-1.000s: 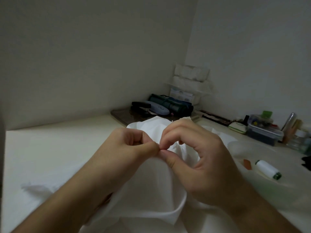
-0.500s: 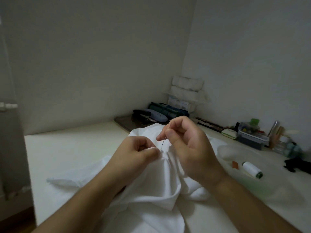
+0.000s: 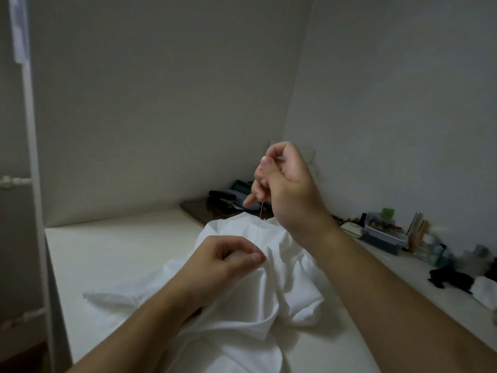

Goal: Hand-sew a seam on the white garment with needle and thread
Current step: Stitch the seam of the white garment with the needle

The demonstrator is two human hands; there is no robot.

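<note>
Your left hand [image 3: 231,261] pinches a fold of the white garment [image 3: 271,297] on the table [image 3: 121,246]. Your right hand [image 3: 285,184] pinches the thread [image 3: 258,227] high above it. One stitch looks nearly pulled through; more seam is probably left.

L hand [image 3: 228,261] is pinching white garment [image 3: 271,292] on table [image 3: 113,246], while R hand [image 3: 285,181] above garment is holding thread [image 3: 258,227] taut w/ fingers curled.

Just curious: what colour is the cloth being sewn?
Plain white garment, no pattern, seen in the head view.
</note>
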